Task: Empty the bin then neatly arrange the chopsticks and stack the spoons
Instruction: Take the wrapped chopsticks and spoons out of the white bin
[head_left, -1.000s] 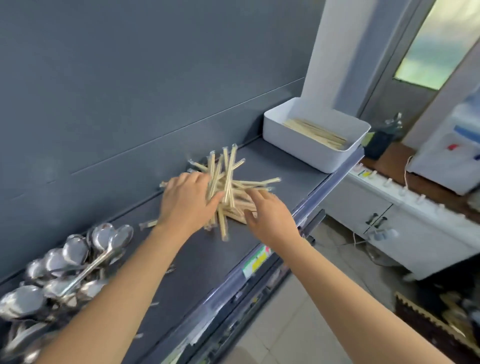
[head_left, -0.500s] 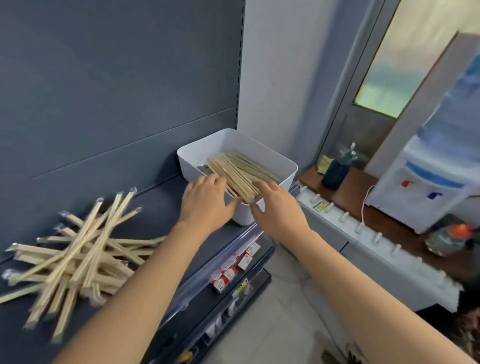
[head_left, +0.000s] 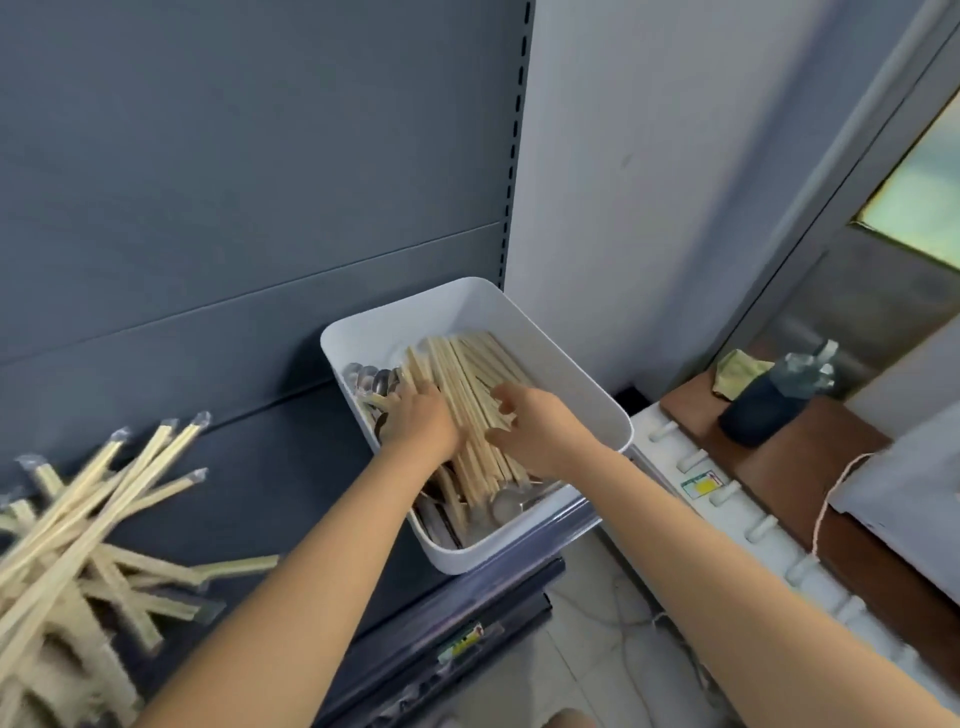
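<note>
The right hand (head_left: 535, 431) curls its fingers round chopsticks (head_left: 470, 371) in the white bin (head_left: 576, 379). The left hand (head_left: 422, 423) has its fingers buried, grip unclear. The spoons (head_left: 370, 382) lie mostly hidden.

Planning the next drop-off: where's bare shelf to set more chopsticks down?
Free: the dark shelf between the loose chopstick pile and the white bin, back to the rear panel; the left forearm crosses its front. Crowded: the bin, holding chopsticks, spoons, left hand and right hand, and the pile itself.
</note>
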